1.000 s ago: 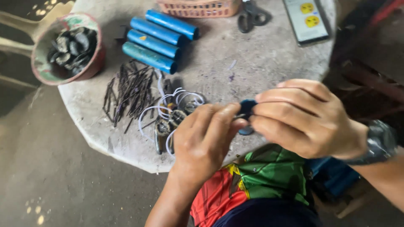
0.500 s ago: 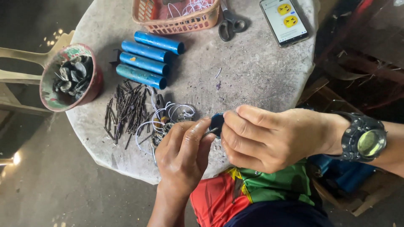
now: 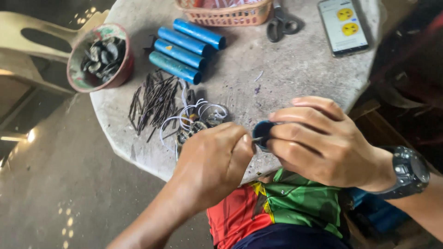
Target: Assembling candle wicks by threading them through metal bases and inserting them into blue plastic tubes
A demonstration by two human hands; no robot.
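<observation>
Right hand [image 3: 323, 143]: fingers closed around a small dark-blue round cap [image 3: 262, 133].
Left hand [image 3: 214, 161]: pinches a thin metal pin [image 3: 256, 139] touching the cap.

A single head-worn camera looks steeply down from just above the person's own hands, close enough that the left hand [image 3: 214, 159] and right hand [image 3: 323, 143] fill the lower frame. The round stone table [image 3: 295, 69] stretches away toward the top edge. No second view overlaps it.
</observation>
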